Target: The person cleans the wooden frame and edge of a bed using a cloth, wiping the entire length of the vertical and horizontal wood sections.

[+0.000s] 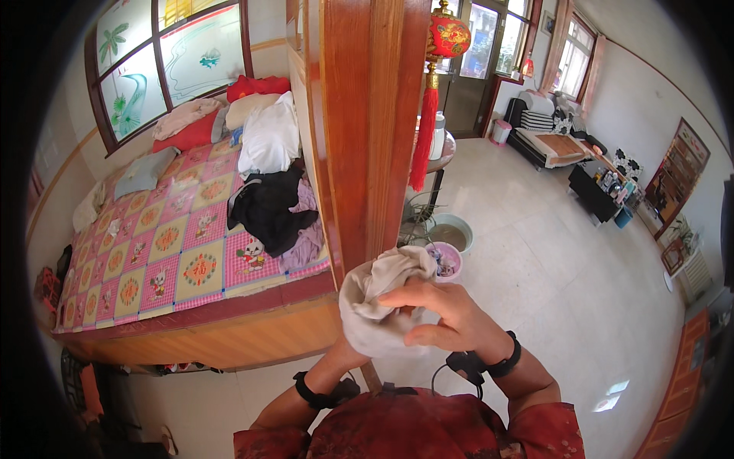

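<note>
A bunched beige-grey cloth [381, 310] is up in front of my chest, close to the varnished wooden post [367, 132]. My left hand [348, 351] is mostly hidden by the cloth and holds it from the left and below; its fingers cannot be seen. From the right, my right hand [444, 312] has hold of the cloth, index finger over a fold and thumb lower down, with a gap between them. Its other fingers are partly hidden. Black straps with small devices circle both wrists.
Left of the post stands a raised bed platform [229, 327] with a patterned sheet, pillows and dark clothing [269, 209]. A red lantern [449, 35] with tassel hangs right of the post. Below are a green basin [467, 232] and pink basin [453, 256]. A sofa [545, 140] stands farther back.
</note>
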Demonstrator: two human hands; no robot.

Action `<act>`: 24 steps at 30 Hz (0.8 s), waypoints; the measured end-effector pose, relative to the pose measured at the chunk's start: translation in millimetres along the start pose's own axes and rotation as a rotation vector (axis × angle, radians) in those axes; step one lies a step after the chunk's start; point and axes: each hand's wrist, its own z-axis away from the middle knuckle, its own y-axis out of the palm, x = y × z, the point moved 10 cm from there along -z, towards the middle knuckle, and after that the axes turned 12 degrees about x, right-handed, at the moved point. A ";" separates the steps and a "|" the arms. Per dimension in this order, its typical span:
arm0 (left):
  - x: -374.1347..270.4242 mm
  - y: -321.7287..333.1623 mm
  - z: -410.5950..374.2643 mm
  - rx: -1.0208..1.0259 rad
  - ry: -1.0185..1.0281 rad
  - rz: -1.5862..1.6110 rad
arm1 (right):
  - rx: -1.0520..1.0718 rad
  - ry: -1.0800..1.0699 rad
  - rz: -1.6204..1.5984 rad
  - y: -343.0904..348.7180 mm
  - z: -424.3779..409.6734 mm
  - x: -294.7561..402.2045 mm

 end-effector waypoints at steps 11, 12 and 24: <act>93.6 -23.4 25.6 -0.173 0.063 0.148 | -0.180 0.532 -0.070 5.9 100.8 -146.6; 90.0 -17.6 24.0 -0.141 0.057 0.193 | -0.219 0.382 -0.054 4.2 93.7 -134.8; 40.8 -28.8 27.9 -0.229 -0.123 0.541 | -0.436 0.291 0.115 -52.6 90.1 -72.2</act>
